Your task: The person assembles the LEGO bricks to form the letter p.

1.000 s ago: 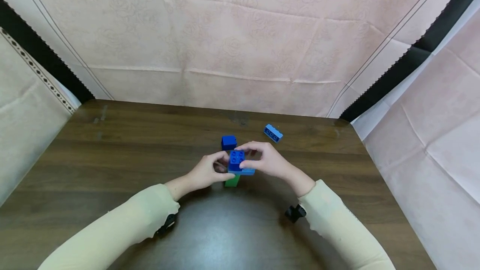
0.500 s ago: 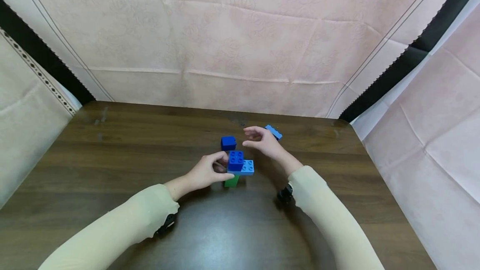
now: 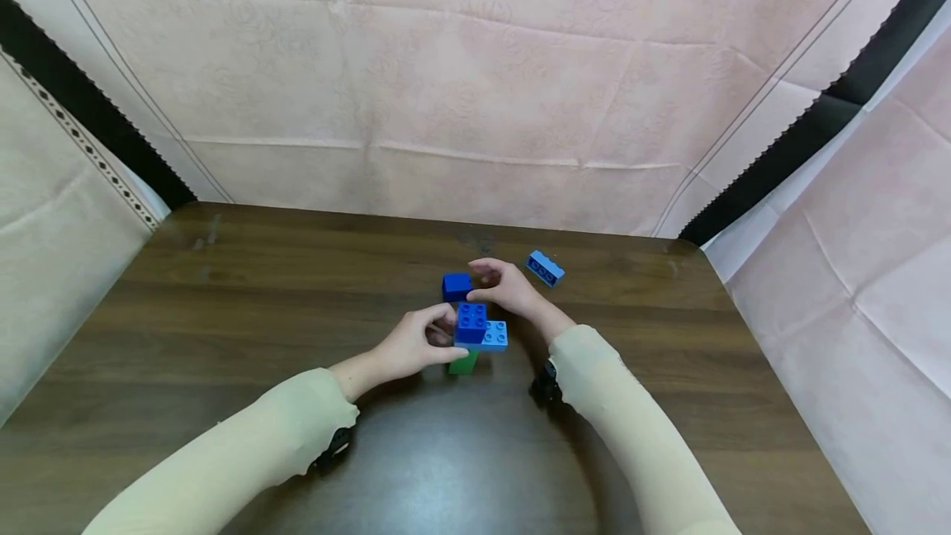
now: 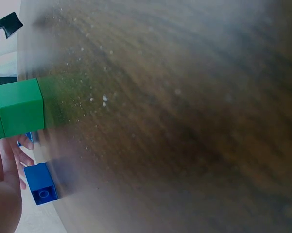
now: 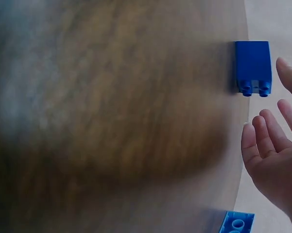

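My left hand holds a small stack of toy building bricks from its left side, thumb in front and fingers behind. On top of the stack sits a dark blue brick, on the left part of a light blue brick. Green bricks form the lower part, mostly hidden from above. Beyond the stack a second dark blue brick lies on the table, studs facing sideways in the right wrist view. Thumb and fingers spread, my right hand hovers at that brick's right side, holding nothing.
A loose light blue brick lies on its side behind and right of the right hand. The brown wooden table ends at a pale cloth wall. A black wrist camera hangs under the right sleeve.
My right hand let go of the stack's top, moved back and right, then came left to the loose dark blue brick. The left hand and the stack stay nearly in place.
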`<state>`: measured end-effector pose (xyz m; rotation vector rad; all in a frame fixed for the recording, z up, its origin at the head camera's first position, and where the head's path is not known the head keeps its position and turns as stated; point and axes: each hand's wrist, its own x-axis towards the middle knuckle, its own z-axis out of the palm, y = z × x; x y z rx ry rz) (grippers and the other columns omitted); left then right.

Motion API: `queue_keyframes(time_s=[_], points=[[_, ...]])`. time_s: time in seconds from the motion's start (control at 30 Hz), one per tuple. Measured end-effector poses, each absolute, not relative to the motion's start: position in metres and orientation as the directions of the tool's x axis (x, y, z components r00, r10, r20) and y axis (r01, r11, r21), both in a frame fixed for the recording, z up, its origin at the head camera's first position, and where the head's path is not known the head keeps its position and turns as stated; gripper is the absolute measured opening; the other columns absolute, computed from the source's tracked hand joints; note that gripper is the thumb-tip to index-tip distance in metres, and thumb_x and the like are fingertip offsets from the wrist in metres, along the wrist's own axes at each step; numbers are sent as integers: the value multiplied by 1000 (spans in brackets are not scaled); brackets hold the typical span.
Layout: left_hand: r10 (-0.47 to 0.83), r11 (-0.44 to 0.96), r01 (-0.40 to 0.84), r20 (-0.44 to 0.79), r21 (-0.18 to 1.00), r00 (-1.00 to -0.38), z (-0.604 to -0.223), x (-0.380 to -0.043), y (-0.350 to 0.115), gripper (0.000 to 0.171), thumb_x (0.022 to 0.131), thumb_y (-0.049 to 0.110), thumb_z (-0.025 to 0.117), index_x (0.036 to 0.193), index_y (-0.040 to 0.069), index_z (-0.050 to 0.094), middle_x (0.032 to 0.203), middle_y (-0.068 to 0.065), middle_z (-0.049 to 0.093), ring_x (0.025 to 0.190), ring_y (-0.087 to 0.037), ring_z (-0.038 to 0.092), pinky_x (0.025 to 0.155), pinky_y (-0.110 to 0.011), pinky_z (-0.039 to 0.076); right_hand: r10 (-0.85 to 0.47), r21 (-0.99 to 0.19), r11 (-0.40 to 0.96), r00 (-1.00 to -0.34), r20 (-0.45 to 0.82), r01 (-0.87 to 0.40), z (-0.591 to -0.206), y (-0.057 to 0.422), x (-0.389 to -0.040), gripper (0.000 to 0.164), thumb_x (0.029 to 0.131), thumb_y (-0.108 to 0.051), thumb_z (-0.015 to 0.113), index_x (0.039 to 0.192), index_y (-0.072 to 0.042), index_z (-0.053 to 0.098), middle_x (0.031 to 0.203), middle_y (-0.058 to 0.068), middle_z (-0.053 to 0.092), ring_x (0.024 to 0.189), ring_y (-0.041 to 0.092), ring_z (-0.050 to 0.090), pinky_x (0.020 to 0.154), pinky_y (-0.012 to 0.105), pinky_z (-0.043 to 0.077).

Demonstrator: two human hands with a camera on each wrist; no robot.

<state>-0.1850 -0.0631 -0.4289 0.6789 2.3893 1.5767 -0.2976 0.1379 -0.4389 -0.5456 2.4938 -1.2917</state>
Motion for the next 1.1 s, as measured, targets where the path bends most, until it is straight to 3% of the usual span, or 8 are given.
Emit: queue_keyframes(time_s=[0.23,0.6,1.1], points=[[478,322,260,81,910,-875,-403,-173,-60,25,84,9,68,102,1,53,104,-19,60,94,-30,61,85,-43,53,-451,-811,551,-887,-93,-195,-438,134,-298,52,82,-15,72,130,-7,52,130,12,56,113,28,52,99,43,44],[473,316,262,87,912,-877,-428,-185,-61,29,84,18,70,104,6,54,105,-14,61,94,-23,62,85,-37,53,-443,-790,584,-889,-117,-187,-437,131,-297,48,83,-18,71,128,-11,55,123,12,58,109,26,53,96,42,45],[466,317,259,88,913,-880,-429,-185,-62,27,84,15,70,103,5,54,104,-15,62,93,-26,62,84,-40,53,-418,-808,568,-901,-120,-155,-438,134,-294,32,86,-15,68,115,-8,55,113,13,60,104,26,55,97,42,44]])
